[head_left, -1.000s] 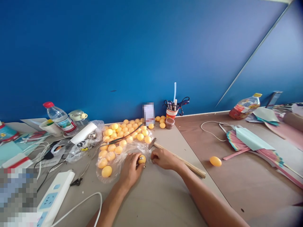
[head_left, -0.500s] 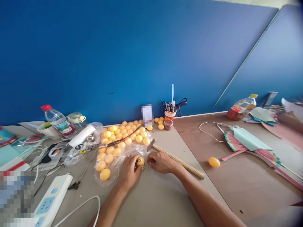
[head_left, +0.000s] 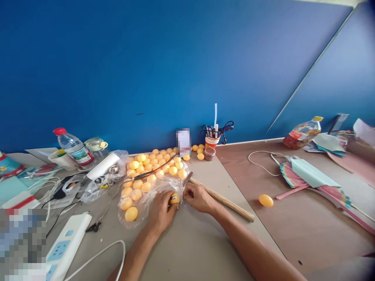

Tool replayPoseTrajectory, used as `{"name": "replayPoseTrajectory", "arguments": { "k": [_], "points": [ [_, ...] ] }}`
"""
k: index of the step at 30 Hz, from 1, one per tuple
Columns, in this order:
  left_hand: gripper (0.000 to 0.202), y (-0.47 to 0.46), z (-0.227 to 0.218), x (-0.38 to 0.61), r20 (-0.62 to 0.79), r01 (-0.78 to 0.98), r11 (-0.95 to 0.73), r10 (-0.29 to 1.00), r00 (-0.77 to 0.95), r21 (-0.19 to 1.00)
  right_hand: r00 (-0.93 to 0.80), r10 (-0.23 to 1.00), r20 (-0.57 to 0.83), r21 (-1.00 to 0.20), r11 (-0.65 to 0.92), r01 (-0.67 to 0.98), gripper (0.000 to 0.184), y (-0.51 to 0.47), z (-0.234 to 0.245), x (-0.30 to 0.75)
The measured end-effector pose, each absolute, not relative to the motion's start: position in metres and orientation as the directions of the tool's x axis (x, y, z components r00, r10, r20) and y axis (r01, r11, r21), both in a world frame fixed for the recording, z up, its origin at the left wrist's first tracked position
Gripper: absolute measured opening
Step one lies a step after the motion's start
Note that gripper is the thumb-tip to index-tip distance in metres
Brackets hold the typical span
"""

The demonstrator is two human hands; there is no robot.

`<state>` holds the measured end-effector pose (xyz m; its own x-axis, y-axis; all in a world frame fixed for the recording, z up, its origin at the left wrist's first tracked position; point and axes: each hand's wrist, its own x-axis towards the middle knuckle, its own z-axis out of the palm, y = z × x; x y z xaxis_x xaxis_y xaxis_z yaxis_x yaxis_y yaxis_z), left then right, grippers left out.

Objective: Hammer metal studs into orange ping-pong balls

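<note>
An orange table tennis ball (head_left: 175,198) with dark marks on its side sits in the fingers of my left hand (head_left: 160,210), low over the grey table. Just right of it, my right hand (head_left: 197,199) is closed with thumb and fingertips pinched together; whatever lies between them is too small to make out. A hammer (head_left: 225,201) with a wooden handle lies behind and beside my right hand, its head pointing to the far left. Left of my hands, a clear plastic bag (head_left: 124,222) holds several orange balls (head_left: 131,214), with a dark cord across it.
A paper cup (head_left: 212,142) of tools and a small brown tub (head_left: 209,153) stand by the blue partition. One loose ball (head_left: 266,200) and a pleated paper piece (head_left: 315,173) lie on the right. A power strip (head_left: 68,240), cables and a bottle (head_left: 74,146) fill the left.
My right fingertips have risen slightly beside the ball. My left hand keeps its hold. The whole view has shifted a little.
</note>
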<state>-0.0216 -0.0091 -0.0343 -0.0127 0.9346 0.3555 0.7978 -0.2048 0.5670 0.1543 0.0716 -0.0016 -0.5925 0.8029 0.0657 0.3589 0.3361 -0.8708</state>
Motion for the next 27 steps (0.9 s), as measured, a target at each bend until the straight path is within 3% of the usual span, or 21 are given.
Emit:
{"name": "replayPoseTrajectory", "arguments": {
  "k": [4, 10, 18, 27],
  "points": [
    [0.034, -0.01, -0.033, -0.021, 0.336, 0.804, -0.201, 0.942, 0.001, 0.56, -0.607, 0.793, -0.051, -0.975, 0.093, 0.203, 0.012, 0.071, -0.004, 0.148],
    [0.033, -0.011, -0.034, -0.02, 0.378, 0.817, -0.223, 0.926, 0.007, 0.531, -0.617, 0.781, -0.096, -0.979, 0.04, 0.202, 0.01, 0.072, -0.001, 0.147],
    [0.031, -0.012, -0.03, -0.018, 0.353, 0.815, -0.21, 0.935, 0.006, 0.54, -0.633, 0.76, -0.147, -0.975, -0.221, -0.039, 0.014, 0.068, -0.001, 0.147],
    [0.03, -0.011, -0.032, -0.019, 0.359, 0.816, -0.216, 0.933, 0.011, 0.536, -0.605, 0.765, -0.223, -0.972, -0.224, 0.074, 0.005, 0.064, -0.005, 0.14]
  ]
}}
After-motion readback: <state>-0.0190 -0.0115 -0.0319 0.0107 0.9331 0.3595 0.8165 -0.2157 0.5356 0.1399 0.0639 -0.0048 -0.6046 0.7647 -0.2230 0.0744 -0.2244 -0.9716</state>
